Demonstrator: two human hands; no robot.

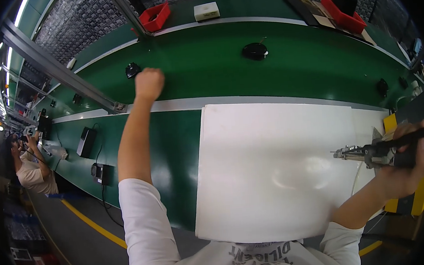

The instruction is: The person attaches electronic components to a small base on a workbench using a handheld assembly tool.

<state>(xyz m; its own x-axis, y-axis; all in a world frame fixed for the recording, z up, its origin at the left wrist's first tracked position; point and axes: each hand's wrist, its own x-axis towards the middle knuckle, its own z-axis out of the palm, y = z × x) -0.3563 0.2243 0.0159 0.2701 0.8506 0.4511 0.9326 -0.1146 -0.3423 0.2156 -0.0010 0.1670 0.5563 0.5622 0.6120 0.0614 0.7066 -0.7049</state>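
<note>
My left arm reaches out over the green belt. My left hand (150,82) is closed, its fingers curled away, so anything in them is hidden. Just left of it is a small black part (132,70); whether the hand touches it I cannot tell. At the right, my right hand (407,159) grips a powered screwdriver (373,153) with a black body and a metal nose pointing left. The nose hangs above a white sheet (270,173) that covers the bench before me.
A round black part (255,51) lies on the belt (196,59). Red bins (154,17) and a white box (206,12) stand on the far shelf. A metal post (62,69) rises at left. Black devices (87,142) with cables lie on the bench. A co-worker (35,169) sits farther left.
</note>
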